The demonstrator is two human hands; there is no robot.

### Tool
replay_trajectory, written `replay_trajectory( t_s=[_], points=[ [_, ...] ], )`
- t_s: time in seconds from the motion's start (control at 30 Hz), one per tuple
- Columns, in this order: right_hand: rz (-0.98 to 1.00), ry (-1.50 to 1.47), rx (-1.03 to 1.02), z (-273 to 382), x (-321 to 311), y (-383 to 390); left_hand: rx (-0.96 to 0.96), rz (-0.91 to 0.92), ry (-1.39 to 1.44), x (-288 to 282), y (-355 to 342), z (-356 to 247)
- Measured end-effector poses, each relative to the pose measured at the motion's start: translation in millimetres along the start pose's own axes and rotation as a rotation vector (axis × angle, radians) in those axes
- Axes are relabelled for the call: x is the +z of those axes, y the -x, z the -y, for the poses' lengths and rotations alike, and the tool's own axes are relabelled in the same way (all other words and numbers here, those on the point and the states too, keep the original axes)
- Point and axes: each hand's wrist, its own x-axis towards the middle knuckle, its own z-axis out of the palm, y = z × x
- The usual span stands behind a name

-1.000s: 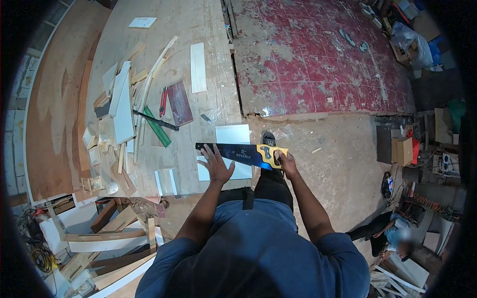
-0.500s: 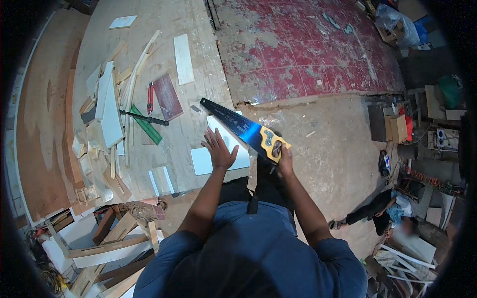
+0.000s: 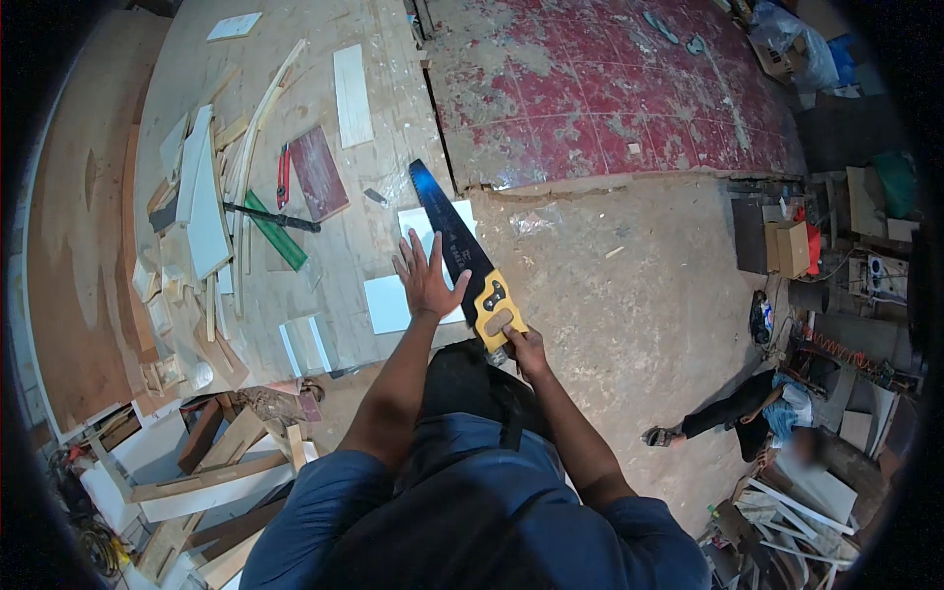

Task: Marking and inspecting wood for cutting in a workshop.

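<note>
My right hand [image 3: 525, 350] is closed round the yellow handle of a handsaw [image 3: 456, 243]. The dark blade, blue toward its tip, points away from me and lies over a white board [image 3: 457, 211] near the right edge of the worktable. My left hand [image 3: 428, 280] rests flat on the white boards with its fingers spread, just left of the blade. A second white piece [image 3: 386, 303] sticks out to the left beneath that hand. Whether the teeth touch the board's edge I cannot tell.
On the worktable [image 3: 324, 236] lie a red utility knife [image 3: 283, 177], a maroon board [image 3: 320, 174], a green strip [image 3: 275, 231] and several wood offcuts [image 3: 202, 197]. Scrap wood [image 3: 216, 482] is heaped at lower left. Another person [image 3: 742, 405] is on the right, near more scrap.
The saw has swung from pointing up-left to pointing more straight away from me. My right hand has come down and left. My left hand stays spread on the white boards.
</note>
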Motion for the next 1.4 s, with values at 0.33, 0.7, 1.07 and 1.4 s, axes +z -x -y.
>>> replay_trajectory(
  t_s=[0.33,0.7,1.07,1.4],
  points=[
    [0.044,0.098,-0.117,17,-7,5,0.024,-0.062,0.005,8,3,11],
    [0.213,0.364,-0.192,-2,4,-3,0.015,-0.053,0.086,9,3,14],
    [0.261,0.352,-0.104,11,14,21,0.059,-0.087,0.34,1,9,29],
    [0.354,0.315,-0.114,-39,-25,32,0.252,0.339,-0.063,-43,65,79]
  ],
)
